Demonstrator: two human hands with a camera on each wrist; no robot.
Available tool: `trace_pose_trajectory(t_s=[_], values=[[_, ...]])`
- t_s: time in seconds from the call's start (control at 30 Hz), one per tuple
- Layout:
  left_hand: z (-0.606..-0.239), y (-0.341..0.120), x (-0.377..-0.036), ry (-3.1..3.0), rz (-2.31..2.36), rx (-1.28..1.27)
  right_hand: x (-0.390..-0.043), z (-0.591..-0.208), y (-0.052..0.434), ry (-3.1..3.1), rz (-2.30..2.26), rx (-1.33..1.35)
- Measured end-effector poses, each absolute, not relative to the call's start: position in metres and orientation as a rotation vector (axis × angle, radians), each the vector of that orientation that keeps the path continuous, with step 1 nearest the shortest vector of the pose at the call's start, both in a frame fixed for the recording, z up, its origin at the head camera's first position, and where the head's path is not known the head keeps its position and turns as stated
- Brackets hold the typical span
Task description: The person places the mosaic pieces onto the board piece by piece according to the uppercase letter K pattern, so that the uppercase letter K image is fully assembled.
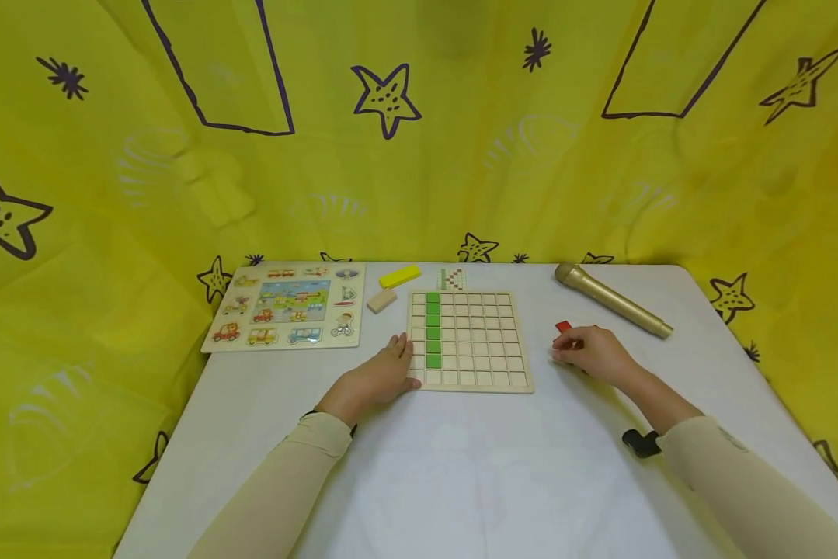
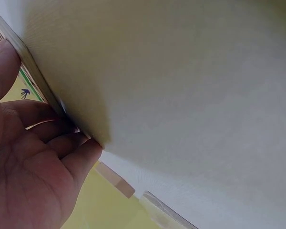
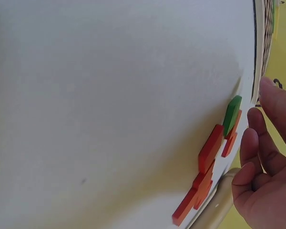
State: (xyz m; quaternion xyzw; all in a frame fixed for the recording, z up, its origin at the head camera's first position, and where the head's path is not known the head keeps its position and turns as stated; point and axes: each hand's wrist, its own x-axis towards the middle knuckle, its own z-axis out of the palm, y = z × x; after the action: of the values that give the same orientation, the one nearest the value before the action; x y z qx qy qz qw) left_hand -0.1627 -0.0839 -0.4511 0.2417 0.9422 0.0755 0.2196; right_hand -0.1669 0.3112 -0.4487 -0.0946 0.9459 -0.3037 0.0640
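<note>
Head view, mid-frame: left hand (image 1: 382, 369) is touching the board (image 1: 485, 329); seemingly empty right hand (image 1: 592, 353) is crowding the red block (image 1: 563, 327), perhaps risking a bump.

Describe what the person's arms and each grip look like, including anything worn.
The left sleeve and right sleeve are pale beige, the right bearing a faint greyish mark. A black band shows at the left cuff, a black fitting by the right cuff. Neither the left grip nor the right grip wears a glove.
</note>
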Motion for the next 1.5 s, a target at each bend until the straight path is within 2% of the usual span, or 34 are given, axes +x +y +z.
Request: trace_pose_trajectory(t_s=[0.4, 0.93, 1.13, 1.5], values=[[-0.449, -0.085, -0.161, 2.607, 0.218, 0.657, -0.160, -0.455, 0.327, 2.900, -0.889, -0.283], [-0.448, -0.084, -0.160, 2.610, 0.223, 0.639, -0.162, -0.454, 0.320, 2.883, -0.905, -0.315], [-0.449, -0.084, -0.160, 2.605, 0.233, 0.618, -0.168, -0.451, 0.299, 2.885, -0.938, -0.344], [-0.448, -0.083, -0.160, 2.603, 0.238, 0.607, -0.180, -0.446, 0.234, 2.763, -1.002, -0.438]])
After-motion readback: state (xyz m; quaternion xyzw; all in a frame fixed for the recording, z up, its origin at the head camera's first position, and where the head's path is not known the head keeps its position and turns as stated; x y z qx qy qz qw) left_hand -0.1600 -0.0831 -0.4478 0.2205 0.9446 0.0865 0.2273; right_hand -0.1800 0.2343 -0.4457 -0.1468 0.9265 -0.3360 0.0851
